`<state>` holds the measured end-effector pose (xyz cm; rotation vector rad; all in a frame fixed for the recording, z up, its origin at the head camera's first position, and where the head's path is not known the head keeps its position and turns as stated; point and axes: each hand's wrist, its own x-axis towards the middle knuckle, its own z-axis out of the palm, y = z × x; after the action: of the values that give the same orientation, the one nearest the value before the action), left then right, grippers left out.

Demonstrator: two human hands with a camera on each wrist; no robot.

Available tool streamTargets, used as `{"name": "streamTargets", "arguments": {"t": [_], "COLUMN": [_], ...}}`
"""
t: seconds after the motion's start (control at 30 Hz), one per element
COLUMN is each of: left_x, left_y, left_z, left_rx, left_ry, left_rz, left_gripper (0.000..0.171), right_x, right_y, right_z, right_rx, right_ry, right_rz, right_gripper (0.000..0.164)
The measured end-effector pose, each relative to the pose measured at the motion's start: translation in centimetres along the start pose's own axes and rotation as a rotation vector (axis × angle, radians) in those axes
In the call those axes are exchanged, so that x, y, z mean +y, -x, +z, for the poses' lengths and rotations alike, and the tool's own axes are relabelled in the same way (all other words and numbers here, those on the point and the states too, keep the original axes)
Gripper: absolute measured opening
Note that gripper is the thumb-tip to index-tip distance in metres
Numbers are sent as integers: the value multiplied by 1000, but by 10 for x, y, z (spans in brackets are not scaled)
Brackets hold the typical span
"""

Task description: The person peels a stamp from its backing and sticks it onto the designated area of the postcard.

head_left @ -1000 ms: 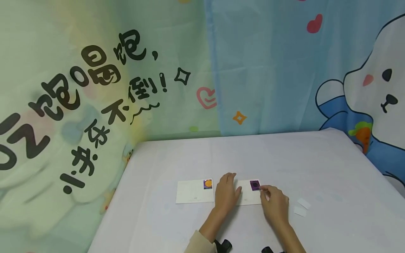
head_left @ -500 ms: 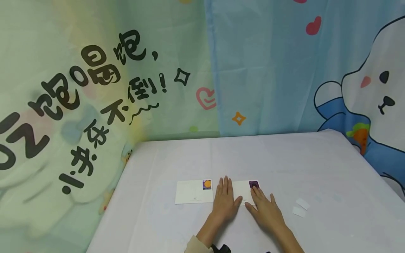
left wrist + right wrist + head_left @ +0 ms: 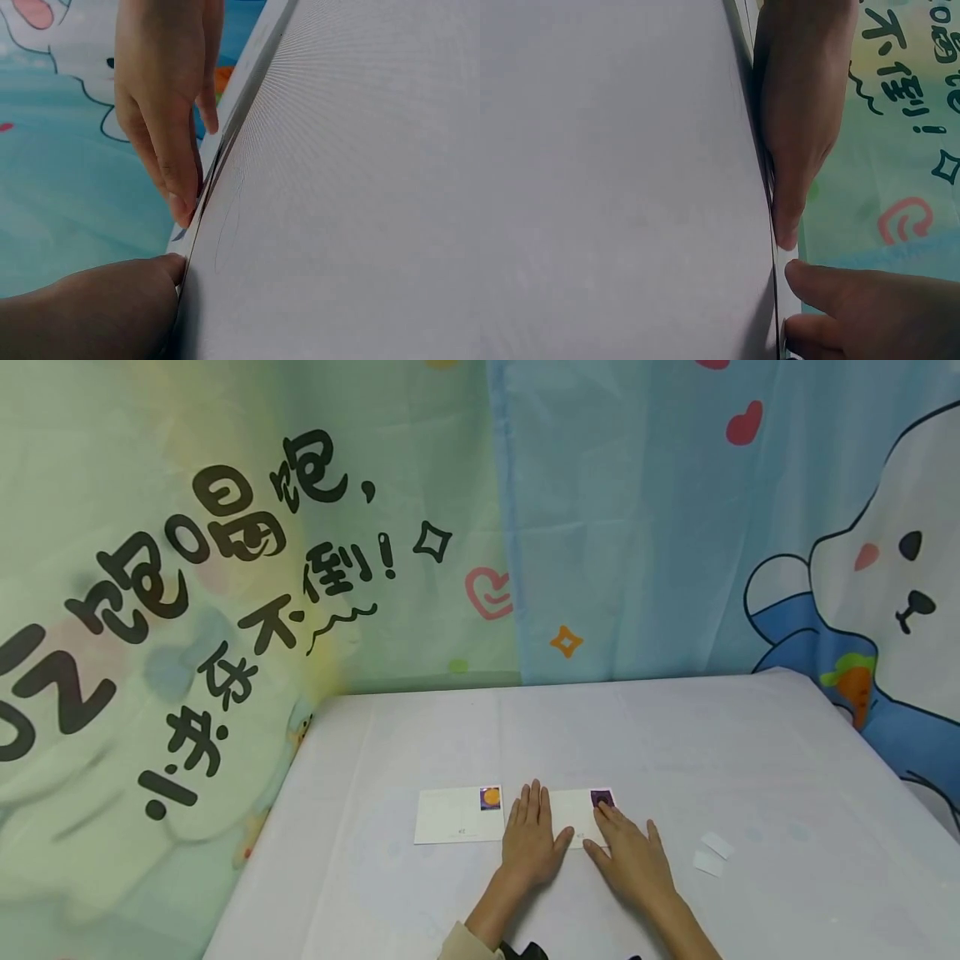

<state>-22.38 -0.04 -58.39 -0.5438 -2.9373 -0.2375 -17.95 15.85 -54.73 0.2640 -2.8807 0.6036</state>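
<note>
A white envelope lies flat on the table, a dark purple stamp at its upper right corner. My right hand presses straight fingertips on the lower part of this stamp, covering some of it. The left hand rests palm down across the envelope's left part, fingers straight and thumb spread. In the left wrist view the right hand's fingers reach down to the envelope edge. To the left lies a second white envelope, bearing a stamp with a yellow-orange disc.
Two small white paper squares lie on the table to the right of my right hand. A white cloth covers the table. Behind it hangs a printed curtain with a cartoon bear and lettering.
A second ago the right hand pinched at the purple stamp's right edge. Its fingers have since straightened and moved left onto the stamp. The left hand has flattened out on the envelope.
</note>
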Motion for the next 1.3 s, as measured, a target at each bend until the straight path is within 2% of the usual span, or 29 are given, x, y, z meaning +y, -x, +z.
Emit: {"name": "streamTargets", "arguments": {"t": [0.23,0.53,0.73,1.0,1.17,1.3], "left_x": [-1,0,0,-2,-3,-2], "left_y": [0,0,0,-2,-2,0], "left_z": [2,6,4,1,2,5], "left_rx": [2,-7,9,21,37,23], "left_ry": [0,12,-2,0,2,2], "left_rz": [-1,-6,-8,-3,10,7], "left_gripper": [70,70,70,69,69,69], "right_x": [11,15,7,0,2,3], "right_y": [-15,-30,-31,-32,-30,-23], "right_z": [0,2,3,1,1,3], "right_rx": [38,13,12,62,45,30], "right_ry": [-25,49,128,168,163,126], "right_rz": [-8,29,44,45,46,38], "right_gripper": [44,46,45,43,46,50]}}
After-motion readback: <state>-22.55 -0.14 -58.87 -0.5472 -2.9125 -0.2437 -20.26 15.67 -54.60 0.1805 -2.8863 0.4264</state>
